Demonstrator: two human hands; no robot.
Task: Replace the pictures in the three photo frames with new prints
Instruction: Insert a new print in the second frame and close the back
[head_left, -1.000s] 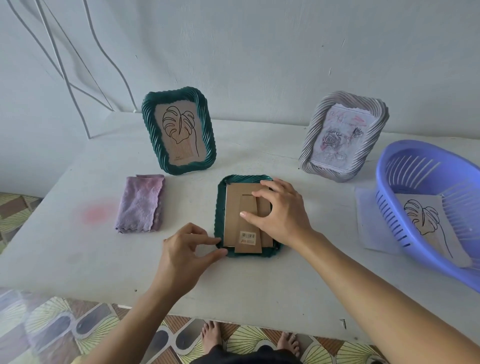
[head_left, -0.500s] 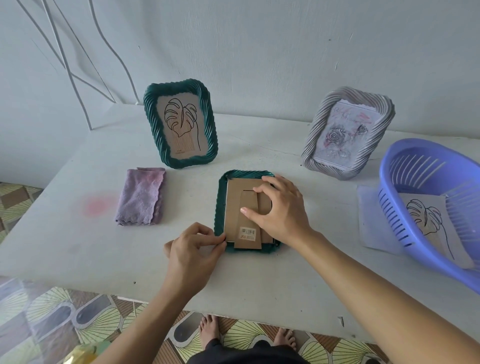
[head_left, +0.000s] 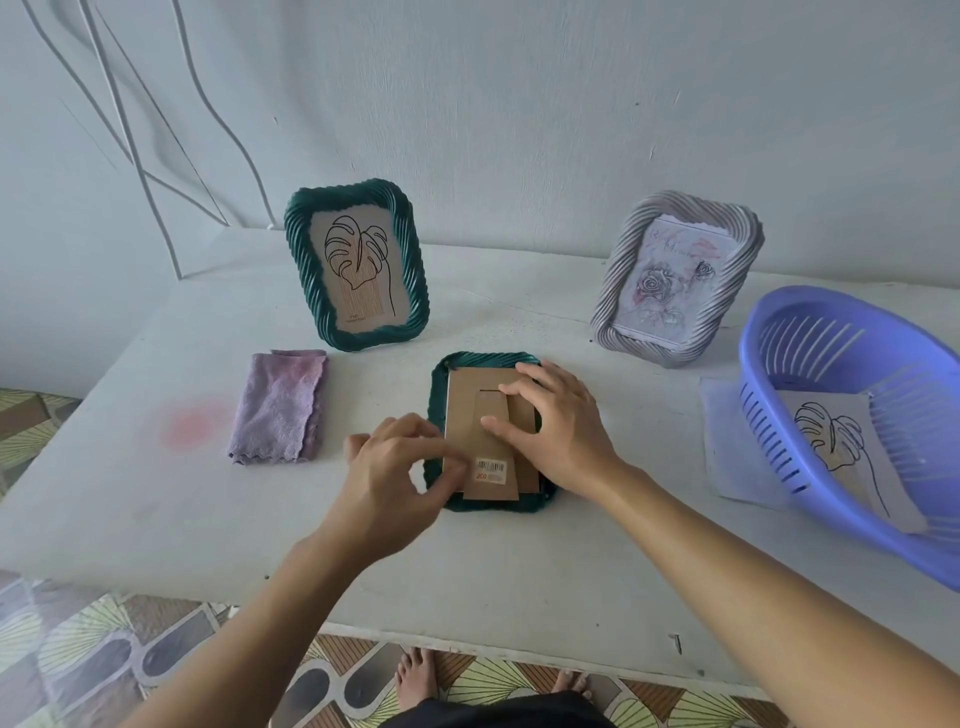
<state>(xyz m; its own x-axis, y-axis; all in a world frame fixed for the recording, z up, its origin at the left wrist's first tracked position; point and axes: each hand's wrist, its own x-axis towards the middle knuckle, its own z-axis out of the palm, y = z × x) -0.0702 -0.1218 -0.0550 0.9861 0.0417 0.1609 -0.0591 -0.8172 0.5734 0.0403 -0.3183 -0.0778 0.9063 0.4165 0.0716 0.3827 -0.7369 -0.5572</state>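
A green frame (head_left: 483, 364) lies face down in the middle of the white table (head_left: 130, 509), its brown cardboard back (head_left: 467, 410) with a barcode sticker facing up. My right hand (head_left: 558, 431) presses flat on the back, fingers spread. My left hand (head_left: 395, 467) pinches at the frame's lower left edge. A second green frame (head_left: 356, 270) with a leaf drawing stands at the back left. A grey frame (head_left: 675, 280) with a rose print stands at the back right. A leaf print (head_left: 841, 447) lies in the purple basket (head_left: 779, 353).
A folded purple cloth (head_left: 278, 408) lies left of the flat frame. A pale sheet (head_left: 727, 447) sticks out from under the basket. White bent rods (head_left: 130, 130) lean against the wall at the back left. My bare feet (head_left: 415, 675) show below the table's front edge.
My left hand has moved right onto the flat frame's lower left edge, fingertips now pinching there. My right hand stays pressed on the cardboard back.
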